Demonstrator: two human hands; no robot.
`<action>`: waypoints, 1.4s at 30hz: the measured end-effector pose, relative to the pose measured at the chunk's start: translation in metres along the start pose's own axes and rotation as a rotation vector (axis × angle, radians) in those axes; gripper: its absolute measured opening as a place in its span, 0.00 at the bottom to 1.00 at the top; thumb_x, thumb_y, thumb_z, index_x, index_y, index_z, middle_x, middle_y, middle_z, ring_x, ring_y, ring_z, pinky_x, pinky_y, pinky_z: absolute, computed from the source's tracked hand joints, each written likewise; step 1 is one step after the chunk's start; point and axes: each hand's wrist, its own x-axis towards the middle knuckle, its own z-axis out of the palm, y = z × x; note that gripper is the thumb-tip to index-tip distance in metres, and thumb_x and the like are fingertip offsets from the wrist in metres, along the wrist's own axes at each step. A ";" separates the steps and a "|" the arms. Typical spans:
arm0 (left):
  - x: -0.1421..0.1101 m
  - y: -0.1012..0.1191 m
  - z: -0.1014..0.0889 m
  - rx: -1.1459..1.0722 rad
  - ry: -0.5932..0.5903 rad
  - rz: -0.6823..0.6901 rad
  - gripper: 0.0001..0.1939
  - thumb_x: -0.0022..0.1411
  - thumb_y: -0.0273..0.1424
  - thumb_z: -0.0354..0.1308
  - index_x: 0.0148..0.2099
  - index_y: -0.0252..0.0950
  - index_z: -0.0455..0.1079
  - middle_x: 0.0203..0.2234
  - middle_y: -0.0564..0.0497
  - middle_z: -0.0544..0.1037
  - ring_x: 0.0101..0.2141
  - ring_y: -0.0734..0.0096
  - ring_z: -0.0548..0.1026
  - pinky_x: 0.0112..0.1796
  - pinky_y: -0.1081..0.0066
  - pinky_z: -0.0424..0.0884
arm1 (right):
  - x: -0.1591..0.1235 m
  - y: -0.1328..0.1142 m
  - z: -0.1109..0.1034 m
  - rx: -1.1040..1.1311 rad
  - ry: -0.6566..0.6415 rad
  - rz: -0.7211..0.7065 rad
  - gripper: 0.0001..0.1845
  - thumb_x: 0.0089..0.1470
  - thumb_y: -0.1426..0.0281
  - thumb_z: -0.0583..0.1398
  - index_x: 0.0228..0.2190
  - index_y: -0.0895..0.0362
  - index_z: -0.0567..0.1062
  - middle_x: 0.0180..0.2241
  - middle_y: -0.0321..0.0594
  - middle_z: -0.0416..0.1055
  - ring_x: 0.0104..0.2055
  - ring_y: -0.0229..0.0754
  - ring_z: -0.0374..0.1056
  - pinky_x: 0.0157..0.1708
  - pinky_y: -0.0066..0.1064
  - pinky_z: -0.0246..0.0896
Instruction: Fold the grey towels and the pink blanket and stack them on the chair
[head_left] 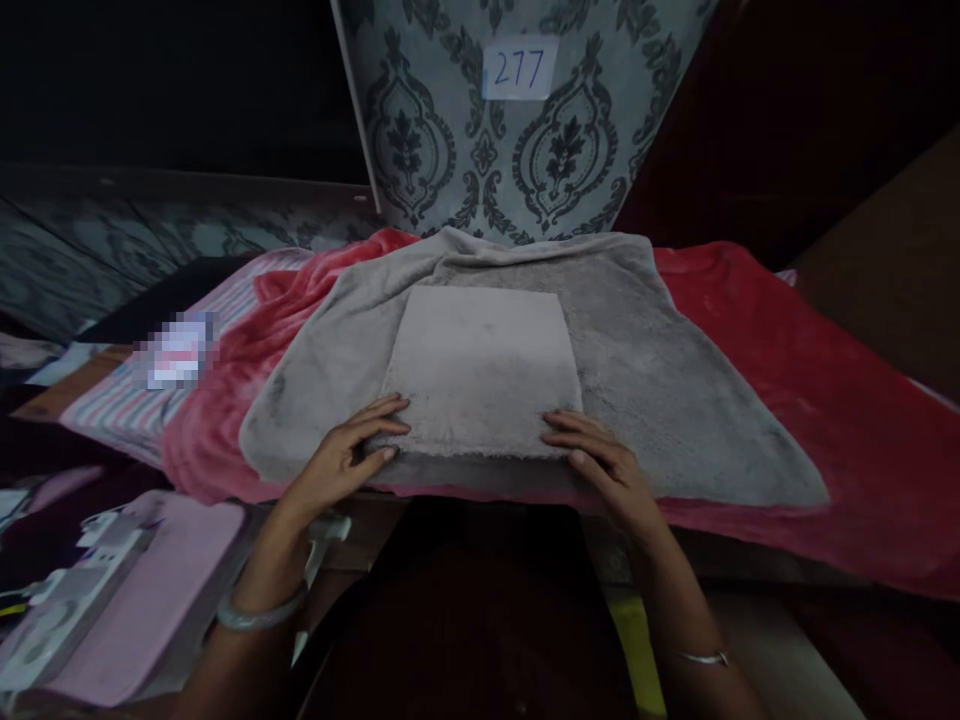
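A light grey, roughly square piece of plush cloth [484, 360] lies flat on a larger grey plush blanket [637, 360]. My left hand [352, 445] rests at the cloth's front left corner, its fingers stretched out and touching the edge. At the front right corner my right hand [604, 455] lies in much the same way, fingers extended over the edge and thumb nearer to me. Neither hand visibly grips anything. The near edge of the cloth looks fuzzy and runs between both hands.
Beneath the grey blanket spreads a red blanket [750, 330], over striped fabric [112, 410] at the left. A paper marked 277 [520, 67] hangs on patterned wallpaper [487, 150]. A dark screen [180, 90] stands back left. Lower left are a pink panel [157, 590] and a white power strip [67, 610].
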 end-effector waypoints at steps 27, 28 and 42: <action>0.010 0.001 0.013 -0.688 0.519 -0.667 0.40 0.47 0.44 0.73 0.61 0.37 0.70 0.55 0.41 0.76 0.51 0.57 0.76 0.49 0.64 0.74 | 0.009 0.046 0.007 -0.150 0.238 0.192 0.32 0.56 0.53 0.59 0.58 0.55 0.72 0.58 0.51 0.70 0.58 0.54 0.68 0.57 0.52 0.63; 0.011 0.004 0.013 -0.704 0.482 -0.689 0.39 0.47 0.44 0.73 0.60 0.37 0.71 0.54 0.41 0.77 0.47 0.57 0.78 0.43 0.65 0.77 | 0.008 0.047 0.008 -0.168 0.237 0.175 0.31 0.57 0.53 0.59 0.58 0.55 0.72 0.57 0.52 0.71 0.57 0.54 0.69 0.56 0.52 0.64; 0.018 0.025 0.031 -1.259 0.612 -0.699 0.19 0.51 0.31 0.65 0.48 0.37 0.75 0.42 0.48 0.83 0.44 0.56 0.80 0.45 0.57 0.78 | 0.079 -0.059 0.082 -0.248 -0.237 -0.231 0.41 0.56 0.60 0.62 0.67 0.53 0.58 0.64 0.52 0.62 0.62 0.55 0.62 0.60 0.52 0.60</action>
